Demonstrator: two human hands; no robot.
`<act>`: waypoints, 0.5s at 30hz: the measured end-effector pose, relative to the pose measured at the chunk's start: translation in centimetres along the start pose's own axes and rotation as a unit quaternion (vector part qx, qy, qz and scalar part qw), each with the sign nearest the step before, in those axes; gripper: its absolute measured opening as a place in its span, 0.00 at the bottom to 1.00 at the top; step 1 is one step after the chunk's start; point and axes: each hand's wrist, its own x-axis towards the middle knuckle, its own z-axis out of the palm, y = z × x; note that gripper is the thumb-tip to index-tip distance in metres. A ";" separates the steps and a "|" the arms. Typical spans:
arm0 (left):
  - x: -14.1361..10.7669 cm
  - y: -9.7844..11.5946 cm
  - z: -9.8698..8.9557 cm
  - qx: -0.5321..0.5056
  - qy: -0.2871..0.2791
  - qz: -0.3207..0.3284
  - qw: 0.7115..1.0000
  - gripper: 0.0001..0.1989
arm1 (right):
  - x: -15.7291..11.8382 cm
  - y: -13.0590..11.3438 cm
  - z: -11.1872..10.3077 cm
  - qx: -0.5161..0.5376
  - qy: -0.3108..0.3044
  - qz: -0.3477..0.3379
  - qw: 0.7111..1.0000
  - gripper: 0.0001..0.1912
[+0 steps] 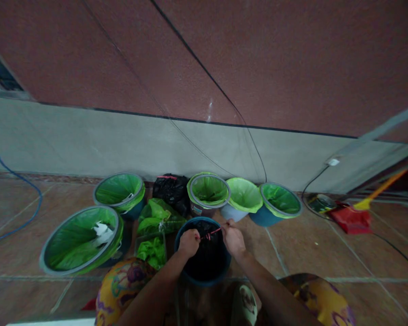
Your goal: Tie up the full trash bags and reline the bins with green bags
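Note:
Over a blue bin [206, 283] between my knees, both my hands are closed on a thin pink drawstring [212, 233]. My left hand [189, 243] pinches its left end and my right hand [233, 238] grips the right end, with the string stretched between them and what looks like a knot in the middle. Beneath the string, a black garbage bag [204, 253] sits inside the bin. How full the bag is cannot be made out in the dark interior.
Bins lined with green bags stand along the wall, including a large one [80, 240] at left. A tied black bag [172, 190] and a basket of green bags [151, 251] lie near. A red dustpan [352, 218], cables and a blue hose [23, 181] are on the floor.

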 end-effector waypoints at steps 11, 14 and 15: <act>1.1 1.3 -0.6 -0.135 -0.005 -0.039 0.990 0.11 | 0.7 -1.0 1.3 0.436 0.035 0.155 0.886 0.10; 1.3 1.7 -0.6 -0.332 0.006 -0.082 0.940 0.10 | 0.6 -1.8 2.0 0.621 0.048 0.190 0.759 0.12; 1.2 1.8 -0.6 -0.381 0.001 -0.085 0.921 0.10 | 0.6 -2.1 1.9 0.656 0.056 0.190 0.728 0.13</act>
